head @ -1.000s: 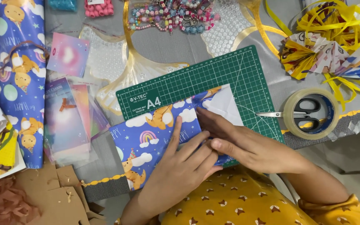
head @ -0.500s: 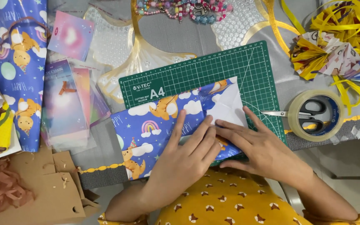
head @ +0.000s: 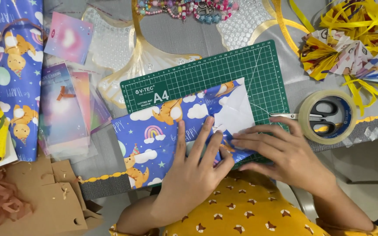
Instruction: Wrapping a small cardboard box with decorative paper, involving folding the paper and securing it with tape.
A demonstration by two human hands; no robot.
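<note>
A box wrapped in blue patterned gift paper (head: 162, 131) lies across a green cutting mat (head: 224, 72) at the table's near edge. A white flap of the paper's underside (head: 235, 111) is folded over its right end. My left hand (head: 193, 175) lies flat on the wrapped box, fingers spread and pressing down. My right hand (head: 285, 153) presses its fingertips onto the folded end just below the white flap, touching my left fingers. Neither hand grips anything.
A roll of clear tape (head: 327, 116) with scissors (head: 316, 117) lying through it sits right of the mat. A roll of the same blue paper (head: 16, 78) lies far left beside pastel cards (head: 64, 109). Yellow ribbons (head: 355, 26), beads (head: 184, 8) and brown card scraps (head: 53, 196) surround the work.
The camera has drifted so everything sits slightly lower and right in view. My right hand's fingers have slid left along the folded end toward my left hand, which stays pressed on the box.
</note>
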